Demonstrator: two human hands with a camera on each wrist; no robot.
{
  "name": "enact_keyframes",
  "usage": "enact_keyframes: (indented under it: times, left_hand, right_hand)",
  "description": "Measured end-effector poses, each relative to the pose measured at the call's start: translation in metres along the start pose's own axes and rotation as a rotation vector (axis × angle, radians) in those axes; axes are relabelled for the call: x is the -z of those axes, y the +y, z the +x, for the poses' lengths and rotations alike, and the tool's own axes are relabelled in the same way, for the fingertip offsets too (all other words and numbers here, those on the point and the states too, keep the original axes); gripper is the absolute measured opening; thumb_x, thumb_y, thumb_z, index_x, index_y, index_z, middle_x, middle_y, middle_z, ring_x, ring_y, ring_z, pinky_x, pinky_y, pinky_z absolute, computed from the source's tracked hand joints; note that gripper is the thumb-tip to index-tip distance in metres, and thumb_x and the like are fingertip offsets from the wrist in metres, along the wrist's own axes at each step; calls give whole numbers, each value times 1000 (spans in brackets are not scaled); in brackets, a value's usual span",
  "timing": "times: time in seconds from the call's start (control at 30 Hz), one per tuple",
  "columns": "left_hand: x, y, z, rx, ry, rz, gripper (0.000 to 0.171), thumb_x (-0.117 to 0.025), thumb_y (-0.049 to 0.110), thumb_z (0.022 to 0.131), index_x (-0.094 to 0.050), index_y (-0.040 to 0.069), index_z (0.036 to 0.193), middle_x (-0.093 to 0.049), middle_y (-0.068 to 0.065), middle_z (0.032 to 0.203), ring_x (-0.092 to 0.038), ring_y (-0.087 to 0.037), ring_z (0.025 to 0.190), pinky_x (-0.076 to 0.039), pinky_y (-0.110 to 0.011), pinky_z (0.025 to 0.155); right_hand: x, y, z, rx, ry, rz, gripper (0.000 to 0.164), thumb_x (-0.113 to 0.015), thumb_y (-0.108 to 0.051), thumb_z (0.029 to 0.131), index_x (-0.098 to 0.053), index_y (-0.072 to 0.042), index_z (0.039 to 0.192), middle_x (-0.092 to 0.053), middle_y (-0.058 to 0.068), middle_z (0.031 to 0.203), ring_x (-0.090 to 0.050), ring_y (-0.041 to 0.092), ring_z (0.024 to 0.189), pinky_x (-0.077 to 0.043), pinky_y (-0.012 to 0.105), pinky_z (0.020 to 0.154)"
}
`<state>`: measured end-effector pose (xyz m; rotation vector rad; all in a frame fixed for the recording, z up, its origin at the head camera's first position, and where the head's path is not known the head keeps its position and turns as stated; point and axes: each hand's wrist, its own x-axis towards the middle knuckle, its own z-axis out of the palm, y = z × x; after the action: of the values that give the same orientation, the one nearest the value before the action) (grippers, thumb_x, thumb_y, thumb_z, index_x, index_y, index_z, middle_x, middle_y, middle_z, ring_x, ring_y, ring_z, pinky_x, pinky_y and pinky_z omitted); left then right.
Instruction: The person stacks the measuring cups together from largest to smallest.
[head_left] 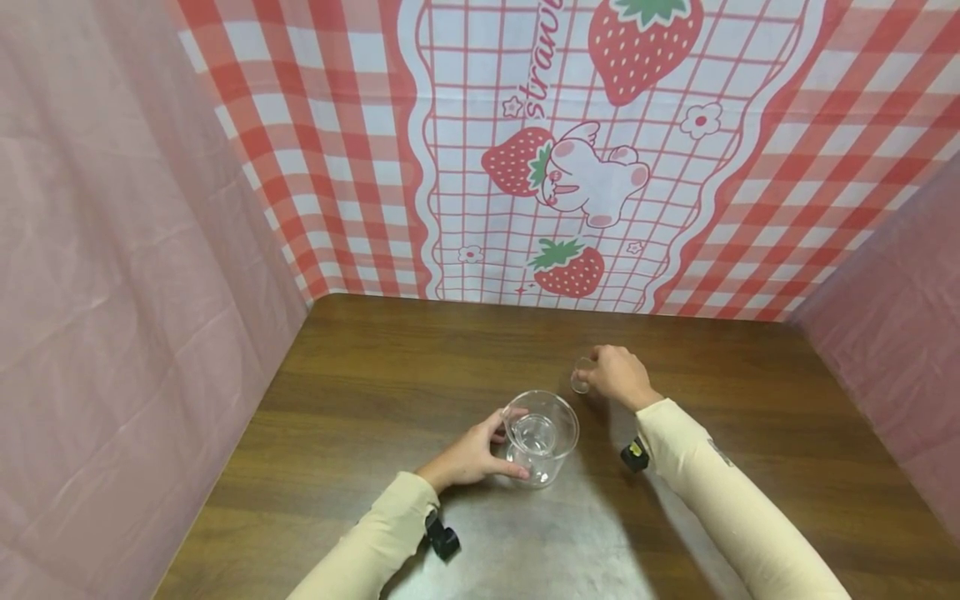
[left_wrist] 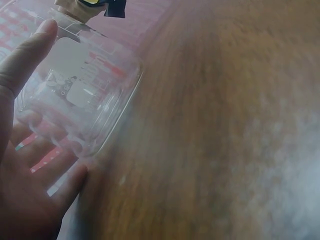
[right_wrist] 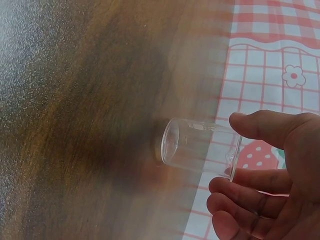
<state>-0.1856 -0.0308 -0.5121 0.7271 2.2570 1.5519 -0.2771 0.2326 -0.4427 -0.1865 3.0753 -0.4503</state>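
A wide clear glass vessel stands upright on the wooden table, its broad round mouth facing up. A smaller ring shows through its wall. My left hand holds it from the left, thumb along the near side and fingers round the far side. In the left wrist view the fingers show through the clear wall of the vessel. Farther back and to the right, my right hand grips a small clear glass cup. Its thumb and fingers pinch one end of the cup, while the other end is close to the tabletop.
The brown wooden table runs back to a red-and-white strawberry-print cloth. Pink curtains hang on both sides. A black wrist camera sits on the left sleeve, another on the right.
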Motion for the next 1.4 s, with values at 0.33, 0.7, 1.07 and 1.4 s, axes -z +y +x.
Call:
enact_keyframes:
  times: [0.33, 0.7, 1.07, 1.4]
  left_hand:
    - [0, -1, 1, -12, 12, 29, 89, -86, 19, 71, -39, 18, 147, -55, -12, 138, -57, -30, 121, -47, -41, 104]
    - [-1, -2, 1, -16, 9, 18, 88, -86, 18, 72, -39, 17, 147, -54, -11, 140, -56, -29, 123, -46, -42, 106]
    - [-2, -2, 2, -2, 6, 24, 88, -86, 19, 72, -39, 20, 147, -52, -10, 142, -55, -30, 124, -44, -45, 107]
    - [-2, -4, -2, 4, 23, 31, 89, -86, 25, 72, -39, 21, 147, -53, -10, 141, -55, -31, 122, -43, -48, 107]
  right_hand:
    - [4, -1, -6, 25, 36, 26, 47, -74, -35, 80, -68, 3, 107, -71, 25, 101, -67, 43, 88, -54, 52, 68]
    - [8, -4, -11, 43, 55, 37, 47, -77, -36, 78, -69, 4, 102, -72, 24, 95, -68, 41, 84, -54, 52, 68]
    - [8, -5, -17, 43, 51, 41, 48, -76, -37, 79, -69, 3, 104, -72, 23, 96, -68, 41, 85, -54, 52, 69]
    - [-3, 4, -25, 35, 18, 69, 48, -74, -37, 82, -69, 4, 106, -72, 23, 101, -68, 40, 91, -55, 51, 74]
